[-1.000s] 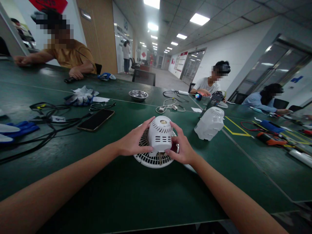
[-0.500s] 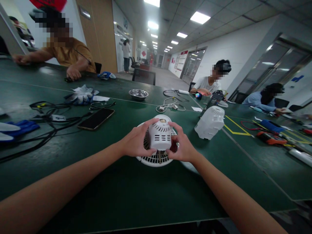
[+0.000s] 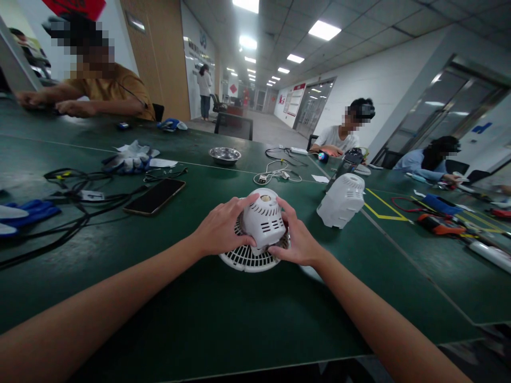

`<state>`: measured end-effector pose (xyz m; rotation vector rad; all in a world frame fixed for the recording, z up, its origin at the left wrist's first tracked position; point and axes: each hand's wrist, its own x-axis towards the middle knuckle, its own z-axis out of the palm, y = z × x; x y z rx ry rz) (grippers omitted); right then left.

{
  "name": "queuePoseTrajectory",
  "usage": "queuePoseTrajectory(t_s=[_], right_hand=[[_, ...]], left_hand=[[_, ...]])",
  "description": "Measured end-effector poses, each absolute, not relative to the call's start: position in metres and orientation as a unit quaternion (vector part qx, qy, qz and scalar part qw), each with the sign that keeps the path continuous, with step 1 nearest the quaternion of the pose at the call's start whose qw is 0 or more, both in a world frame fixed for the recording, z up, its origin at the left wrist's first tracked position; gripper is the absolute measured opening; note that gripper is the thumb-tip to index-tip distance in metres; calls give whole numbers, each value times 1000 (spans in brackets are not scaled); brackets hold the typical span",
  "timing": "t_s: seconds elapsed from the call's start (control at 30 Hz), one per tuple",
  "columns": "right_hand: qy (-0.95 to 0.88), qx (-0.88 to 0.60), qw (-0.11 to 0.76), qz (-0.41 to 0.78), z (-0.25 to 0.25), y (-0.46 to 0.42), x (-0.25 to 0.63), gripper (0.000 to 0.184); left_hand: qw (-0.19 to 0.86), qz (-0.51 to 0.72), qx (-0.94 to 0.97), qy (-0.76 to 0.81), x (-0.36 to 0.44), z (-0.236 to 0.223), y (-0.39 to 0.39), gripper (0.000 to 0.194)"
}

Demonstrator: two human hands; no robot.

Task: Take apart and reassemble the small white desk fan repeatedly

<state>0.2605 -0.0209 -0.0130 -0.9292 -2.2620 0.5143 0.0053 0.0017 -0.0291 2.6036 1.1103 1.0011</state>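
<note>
1. The cover (image 3: 266, 222), mid-frame above the grille (image 3: 247, 261), has turned: its slots now face lower right, so it seems free to twist.
2. Left hand (image 3: 224, 229) and right hand (image 3: 298, 239) clamp its opposite sides.
3. Green table (image 3: 239, 319): phone (image 3: 156, 197) left, bowl (image 3: 225, 156) above centre, second cover (image 3: 342, 203) right.
4. Room: seated co-workers upper left (image 3: 115, 88) and upper right (image 3: 335, 138); lights (image 3: 324, 30) along the top.

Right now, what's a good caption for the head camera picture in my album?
Two hands hold a white vented cover over a round grille.
</note>
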Motion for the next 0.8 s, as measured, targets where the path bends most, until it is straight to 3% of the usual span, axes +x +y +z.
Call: queuePoseTrajectory(t_s=[0.13, 0.33, 0.53, 0.63, 0.73, 0.8], right_hand=[[-835, -393, 363, 127, -14, -18, 256, 108], [-792, -442, 405, 117, -22, -7, 262, 91], [-773, -464, 385, 197, -26, -1, 271, 96], [-736, -451, 432, 260, -26, 0, 271, 95], [-687, -413, 494, 336, -24, 0, 272, 67], [-689, -392, 478, 378, -22, -1, 273, 49]], left_hand=[[89, 353, 854, 372, 6, -31, 2, 91], [125, 405, 772, 473, -6, -38, 19, 58], [243, 378, 713, 538, -20, -49, 36, 62], [310, 479, 667, 480, -26, -46, 38, 60], [298, 575, 648, 400, -28, -40, 38, 57], [273, 549, 696, 375, -25, -37, 35, 51]])
